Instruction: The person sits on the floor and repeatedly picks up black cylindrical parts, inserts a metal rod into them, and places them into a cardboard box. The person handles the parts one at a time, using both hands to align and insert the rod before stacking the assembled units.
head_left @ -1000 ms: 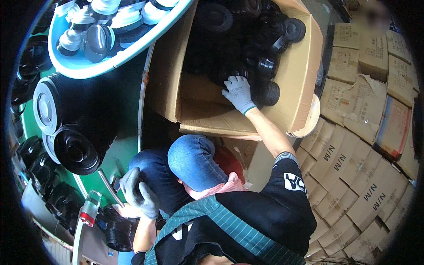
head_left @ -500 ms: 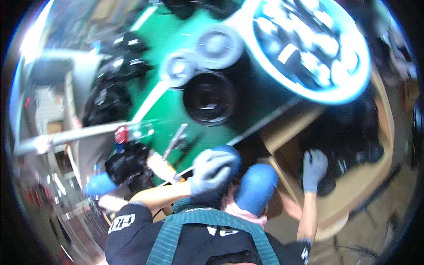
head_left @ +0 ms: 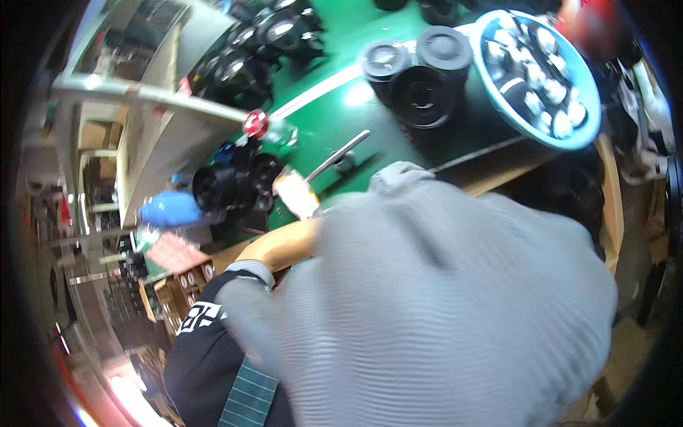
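Green workbench (head_left: pixel 341 135) — a grey-gloved hand (head_left: pixel 441 306) fills the view, grip unreadable; clear the lens before reaching for the black cylinders (head_left: pixel 420 92).

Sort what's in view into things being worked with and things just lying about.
Worked with or nearest:
- left hand, grey-gloved, blurred, close to the camera; grip unclear
- metal lever
- black round parts on the green table

Lying about:
- blue basin of small parts
- red knob
- blue bulb
- black cylinders

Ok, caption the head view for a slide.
Grey-gloved hand raised close to the camera, blocking a green workbench with black cylindrical parts and a blue tray of caps.
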### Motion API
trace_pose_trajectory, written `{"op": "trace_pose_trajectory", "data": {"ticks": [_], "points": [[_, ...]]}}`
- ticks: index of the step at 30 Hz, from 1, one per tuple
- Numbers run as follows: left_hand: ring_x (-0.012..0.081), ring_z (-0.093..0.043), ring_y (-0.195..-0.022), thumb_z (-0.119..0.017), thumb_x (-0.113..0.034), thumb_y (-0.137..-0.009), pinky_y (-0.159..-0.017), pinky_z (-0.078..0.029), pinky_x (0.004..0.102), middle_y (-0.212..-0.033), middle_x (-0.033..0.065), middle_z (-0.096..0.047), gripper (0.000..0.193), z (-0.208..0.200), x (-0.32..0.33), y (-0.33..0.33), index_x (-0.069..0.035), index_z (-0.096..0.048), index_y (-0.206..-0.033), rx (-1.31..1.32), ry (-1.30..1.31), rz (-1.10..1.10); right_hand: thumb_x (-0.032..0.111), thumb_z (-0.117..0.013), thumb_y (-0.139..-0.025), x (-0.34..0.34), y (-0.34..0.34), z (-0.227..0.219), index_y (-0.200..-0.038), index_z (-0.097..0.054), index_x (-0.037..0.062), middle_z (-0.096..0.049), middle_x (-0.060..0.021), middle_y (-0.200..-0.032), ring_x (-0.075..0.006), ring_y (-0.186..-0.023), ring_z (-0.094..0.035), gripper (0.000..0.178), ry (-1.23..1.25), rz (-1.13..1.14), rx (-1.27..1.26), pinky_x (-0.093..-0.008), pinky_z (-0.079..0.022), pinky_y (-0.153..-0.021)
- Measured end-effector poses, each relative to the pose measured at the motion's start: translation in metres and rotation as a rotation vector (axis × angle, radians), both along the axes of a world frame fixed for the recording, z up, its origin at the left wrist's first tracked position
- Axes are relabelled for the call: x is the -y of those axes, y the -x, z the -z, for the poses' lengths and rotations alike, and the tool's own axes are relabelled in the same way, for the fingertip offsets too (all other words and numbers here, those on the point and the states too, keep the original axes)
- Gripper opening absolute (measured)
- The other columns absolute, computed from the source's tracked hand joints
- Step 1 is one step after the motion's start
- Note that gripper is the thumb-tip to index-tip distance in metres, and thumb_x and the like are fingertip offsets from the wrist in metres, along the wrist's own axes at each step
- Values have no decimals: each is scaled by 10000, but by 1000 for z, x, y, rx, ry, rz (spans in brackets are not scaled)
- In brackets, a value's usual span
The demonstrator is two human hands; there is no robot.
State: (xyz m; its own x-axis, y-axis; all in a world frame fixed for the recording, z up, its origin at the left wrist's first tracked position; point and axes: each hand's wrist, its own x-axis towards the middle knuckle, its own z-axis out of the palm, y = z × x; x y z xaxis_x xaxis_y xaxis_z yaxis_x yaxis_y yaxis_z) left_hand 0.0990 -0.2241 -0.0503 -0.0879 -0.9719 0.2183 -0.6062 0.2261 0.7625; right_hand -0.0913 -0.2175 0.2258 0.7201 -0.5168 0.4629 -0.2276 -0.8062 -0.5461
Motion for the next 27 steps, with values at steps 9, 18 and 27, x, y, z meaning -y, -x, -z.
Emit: {"op": "trace_pose_trajectory", "data": {"ticks": [9,18,27], "points": [[336,-716,-1101,-698,-178,-958,-976,-566,417,-1156,157,-747,263,9,-19,-45,-86,-783,-1189,-57,-75,23,377,-831,-834,-46,-45,-26,-742,-694,121,-601,-13,-769,-175,-713,-599,304,243,-81,-156,-319,-465,-587],[417,-710,-1093,-699,-308,-902,-992,-570,525,-1319,159,-706,487,-51,155,-313,-150,-679,-1362,681,349,-410,329,-825,-826,-37,-94,-49,-789,-726,117,-650,-20,-829,-186,-778,-642,237,30,-75,-489,-334,-511,-687],[329,-669,-1204,-803,-177,-865,-1039,-544,441,-1285,103,-689,359,-31,226,-460,-159,-732,-1217,820,30,-362,308,-762,-891,-20,-101,43,-795,-742,151,-655,-15,-799,-198,-800,-688,185,-81,-212,-628,-379,-541,-763]]}}
